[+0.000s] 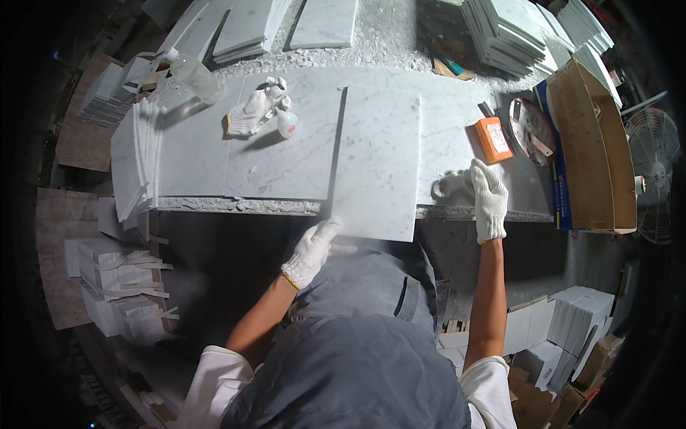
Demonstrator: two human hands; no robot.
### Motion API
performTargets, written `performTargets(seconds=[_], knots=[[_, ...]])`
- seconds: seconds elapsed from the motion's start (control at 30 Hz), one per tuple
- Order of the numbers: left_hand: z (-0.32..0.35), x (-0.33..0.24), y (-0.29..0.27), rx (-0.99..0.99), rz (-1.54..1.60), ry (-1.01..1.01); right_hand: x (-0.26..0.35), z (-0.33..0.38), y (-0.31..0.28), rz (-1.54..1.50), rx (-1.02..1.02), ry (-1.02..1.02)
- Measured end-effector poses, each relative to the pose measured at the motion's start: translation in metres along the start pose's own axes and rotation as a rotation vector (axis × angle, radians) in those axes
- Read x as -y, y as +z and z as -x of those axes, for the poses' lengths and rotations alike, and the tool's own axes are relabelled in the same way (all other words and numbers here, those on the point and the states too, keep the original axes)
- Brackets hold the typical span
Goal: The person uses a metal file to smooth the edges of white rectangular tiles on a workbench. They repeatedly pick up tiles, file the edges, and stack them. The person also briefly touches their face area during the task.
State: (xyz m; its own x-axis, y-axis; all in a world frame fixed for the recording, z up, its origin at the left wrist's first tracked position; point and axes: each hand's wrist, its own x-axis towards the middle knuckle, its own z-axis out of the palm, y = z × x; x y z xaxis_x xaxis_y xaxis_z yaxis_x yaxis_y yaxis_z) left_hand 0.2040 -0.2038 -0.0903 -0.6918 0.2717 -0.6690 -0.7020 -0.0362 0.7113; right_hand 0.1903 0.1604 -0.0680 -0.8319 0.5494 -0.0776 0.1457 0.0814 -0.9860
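A white-grey marble tile [379, 157] lies over the worktable, its near end sticking out past the front edge. My left hand [313, 252], in a white knitted glove, grips the tile's near left corner, with some fingers hidden under it. My right hand [490, 202], gloved the same way, is raised to the right of the tile. Its fingers are drawn together in a pinch, and whatever may be between them is too small to make out. Just beyond its fingertips is an orange block-shaped pack [494, 140].
A small white bulb bottle [287, 124] and loose gloves [251, 113] lie left of the tile. Farther left is a clear bottle [193, 76]. An open cardboard box [590, 146] and a round disc [531, 132] are at the right. Stacked tiles [504, 36] stand behind, amid white rubble.
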Motion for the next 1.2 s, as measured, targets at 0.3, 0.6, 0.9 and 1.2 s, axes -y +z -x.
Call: performTargets(seconds=[0.3,0.6,0.9,1.2], knots=[[0.001,-0.001,-0.006,0.079,0.038,0.031,-0.001,-0.002,0.021,0.394,-0.068,-0.371],[0.005,-0.008,0.004,-0.049,-0.185,0.088,0.013,0.005,0.017,0.922,-0.005,-0.406],[-0.006,0.005,-0.006,0.062,-0.073,0.081,0.02,-0.008,0.024,0.899,0.057,-0.307],[0.008,-0.009,0.008,0.076,0.199,0.026,-0.005,-0.009,0.035,0.375,-0.061,-0.301]])
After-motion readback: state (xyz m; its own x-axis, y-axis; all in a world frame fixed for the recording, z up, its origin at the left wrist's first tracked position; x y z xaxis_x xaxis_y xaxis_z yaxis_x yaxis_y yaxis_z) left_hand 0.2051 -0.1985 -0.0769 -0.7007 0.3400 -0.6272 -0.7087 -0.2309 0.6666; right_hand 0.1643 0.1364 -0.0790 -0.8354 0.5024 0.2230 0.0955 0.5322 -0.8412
